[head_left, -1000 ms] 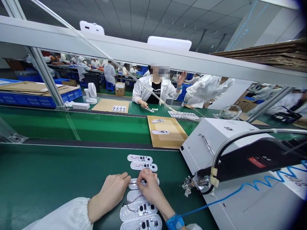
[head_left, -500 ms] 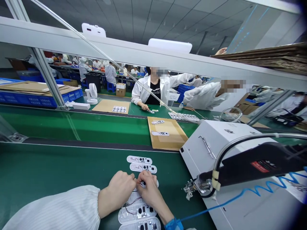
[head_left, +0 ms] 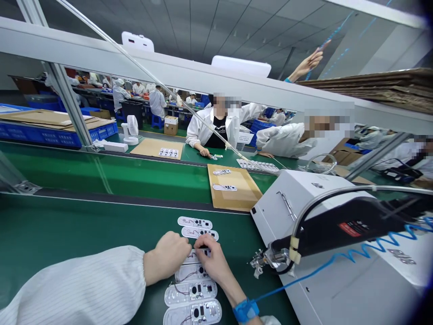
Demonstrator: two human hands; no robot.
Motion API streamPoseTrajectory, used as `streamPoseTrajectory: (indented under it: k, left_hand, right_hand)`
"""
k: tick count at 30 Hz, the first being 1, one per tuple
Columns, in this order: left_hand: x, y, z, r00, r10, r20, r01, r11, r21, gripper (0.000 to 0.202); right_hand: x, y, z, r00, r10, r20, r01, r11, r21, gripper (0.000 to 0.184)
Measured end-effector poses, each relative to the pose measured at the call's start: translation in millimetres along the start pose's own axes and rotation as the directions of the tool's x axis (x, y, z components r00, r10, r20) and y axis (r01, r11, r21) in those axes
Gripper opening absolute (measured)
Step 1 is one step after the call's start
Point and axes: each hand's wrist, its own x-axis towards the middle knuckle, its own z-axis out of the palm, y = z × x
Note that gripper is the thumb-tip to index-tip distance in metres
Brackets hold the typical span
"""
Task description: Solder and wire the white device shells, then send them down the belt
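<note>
A column of white oblong plastic shells with small circuit boards and thin dark wires lies on the green bench before me. My left hand is closed, knuckles up, over the left side of a shell in the middle of the column. Just right of it, my right hand bends with fingertips pinched together over the same shell. Whatever sits between the fingers of either hand is hidden. Two more shells lie beyond my hands. A blue wrist strap with a coiled cord circles my right wrist.
A white machine with a black arm and metal nozzle stands close on the right. A cardboard sheet carrying two shells lies ahead. Co-workers sit across the bench; one raised hand shows above the white beam.
My right fingers have drawn slightly away from my left hand, which stays closed by the shell. A co-worker's hand has risen well above the beam. The view has shifted a little.
</note>
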Motion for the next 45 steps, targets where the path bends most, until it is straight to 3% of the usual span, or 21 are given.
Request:
streamPoseTrajectory:
  k: [5, 11, 14, 24, 28, 36, 45]
  left_hand:
    - [-28, -12, -2.3, 0.986, -0.159, -0.056, 0.155, 0.985, -0.075, 0.022]
    - [-34, 0, 37.0, 0.954, -0.299, -0.004, 0.286, 0.916, -0.281, 0.001]
    - [-30, 2, 48.9, 0.951, -0.307, -0.035, 0.282, 0.91, -0.303, 0.008]
    - [-30, -13, 47.4, 0.988, -0.053, -0.144, 0.001, 0.94, -0.341, 0.012]
    - [-27, -18, 46.1, 0.981, 0.0, -0.193, -0.07, 0.932, -0.356, 0.016]
    - [-20, -21, 59.7, 0.962, -0.005, -0.272, -0.091, 0.936, -0.339, 0.021]
    - [-14, -44, 46.9, 0.937, 0.251, -0.245, -0.317, 0.904, -0.286, 0.034]
  right_hand:
    - [-28, -12, -7, 1.0, -0.019, -0.002, 0.019, 0.995, 0.103, 0.026]
    - [-35, -13, 13, 0.999, 0.029, -0.046, -0.023, 0.992, 0.12, 0.028]
    - [-31, -7, 19, 0.994, 0.074, -0.082, -0.064, 0.99, 0.126, 0.026]
    - [-33, -7, 15, 0.991, 0.118, -0.056, -0.108, 0.981, 0.162, 0.025]
    - [-31, -7, 16, 0.99, 0.134, -0.04, -0.125, 0.978, 0.169, 0.024]
    - [-26, -5, 19, 0.985, 0.172, -0.032, -0.165, 0.974, 0.155, 0.025]
    - [-20, -4, 25, 0.979, 0.202, -0.036, -0.196, 0.973, 0.118, 0.024]
